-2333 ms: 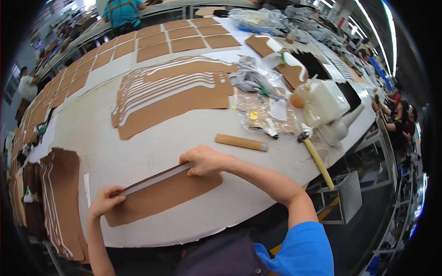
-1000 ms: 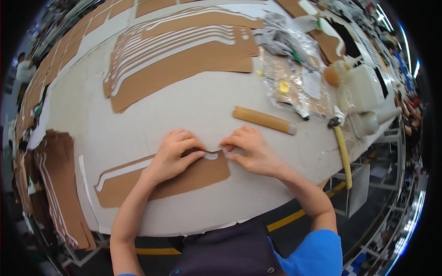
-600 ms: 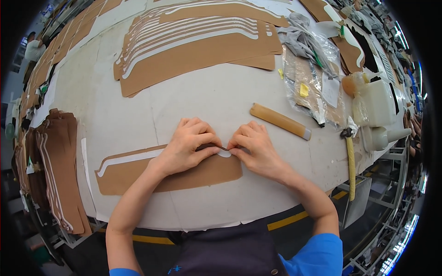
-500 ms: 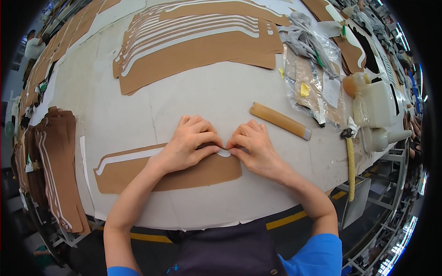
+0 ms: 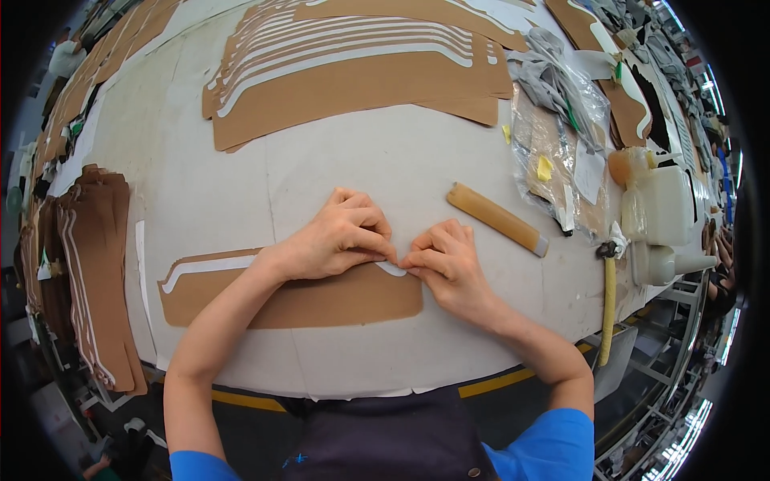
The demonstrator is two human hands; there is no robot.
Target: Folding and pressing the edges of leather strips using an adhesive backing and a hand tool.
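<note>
A long brown panel [image 5: 345, 306], perhaps leather, lies flat on the table close to me. A white strip [image 5: 210, 267] follows its curved far edge and shows again at the right end. My left hand [image 5: 346, 234] lies over the far edge, fingers bent and pinching the border near the right corner. Right beside it, my right hand [image 5: 451, 268] has its thumb and fingertips pinched together at the tip of that corner. The fingers hide exactly how the edge is held. A tan flat bar [image 5: 496, 218] with a grey end rests beyond my right hand.
Overlapping brown panels [image 5: 345, 84] with white strips cover the table's far side. More brown pieces [image 5: 100, 272] hang over the left edge. On the right are a clear plastic bag [image 5: 553, 172] with grey cloth, a whitish jug [image 5: 670, 204] and a yellow tube [image 5: 608, 313].
The view has shifted slightly. My fingers still pinch at the panel's right corner; the left fingers have straightened down toward the edge, and the right hand sits slightly lower.
</note>
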